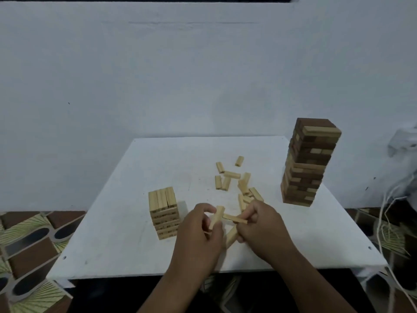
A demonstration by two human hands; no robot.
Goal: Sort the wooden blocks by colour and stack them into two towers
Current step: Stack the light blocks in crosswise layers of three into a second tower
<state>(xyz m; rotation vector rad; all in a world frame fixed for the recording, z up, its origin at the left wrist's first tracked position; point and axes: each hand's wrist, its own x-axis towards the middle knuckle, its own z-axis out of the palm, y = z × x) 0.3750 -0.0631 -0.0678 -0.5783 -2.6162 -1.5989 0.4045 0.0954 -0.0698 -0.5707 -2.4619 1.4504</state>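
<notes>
A short tower of light blocks (164, 214) stands on the white table (117, 233), left of centre. At the right stands a tall tower (308, 162), mostly dark blocks with some light ones mixed in and a light one on top. Several loose light blocks (232, 179) lie scattered mid-table. My left hand (198, 238) grips one light block (216, 216) held nearly upright. My right hand (262, 227) pinches a second light block (234, 219) lying crosswise and holds a third (232, 237) slanting below it. The hands meet just right of the light tower.
The table backs onto a pale wall (203, 75). Patterned floor tiles (29, 249) show at the left and right. Loose white cords (388, 222) hang off the table's right side, beside a white socket (402, 141) on the wall.
</notes>
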